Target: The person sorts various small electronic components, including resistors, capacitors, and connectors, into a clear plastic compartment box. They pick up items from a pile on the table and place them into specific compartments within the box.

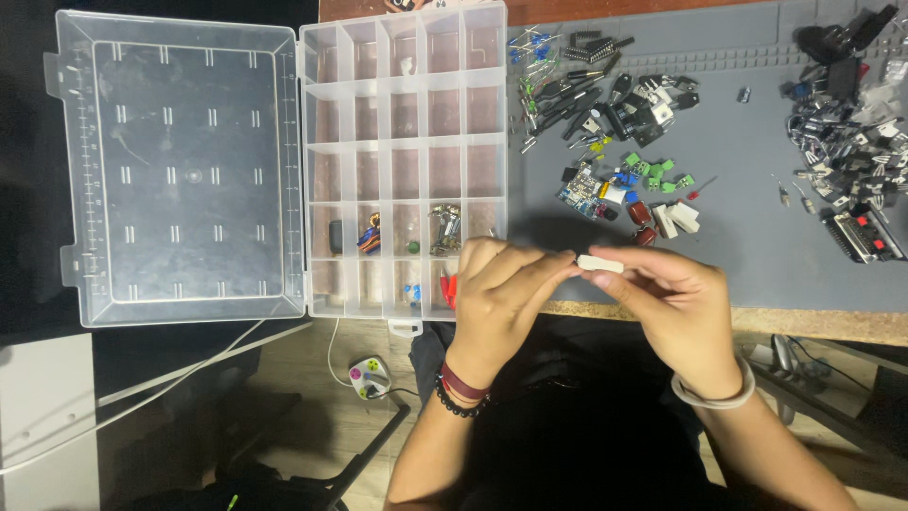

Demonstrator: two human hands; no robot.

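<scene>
**Holding a small white block over the bench's near edge**

Pinching from both ends, the left hand [501, 293] and the right hand [676, 303] share a small white rectangular block [601, 264]; fingertips of each are closed on it, so it hangs clear of the surface, right above the wooden front edge of the bench [823, 324].

Beyond the right hand lies a grey mat [757, 151], with an open patch straight ahead of the knuckles and out towards that hand's far side. Farther off sit a loose scatter of small electronic parts [615, 123], black, green, blue and red, and a second heap of dark and silvery parts [851, 142] at the mat's outer end.

Just past the left hand's fingers stands a clear plastic compartment box [407, 151]; its near row touches the bench edge, and a few cells close to the hand hold small items, while most are bare. Its lid [180, 170] is swung flat open away from the left hand, overhanging the bench.

Below both wrists are a wooden floor [312, 378], a white cable [142, 402] and dark clothing.
</scene>
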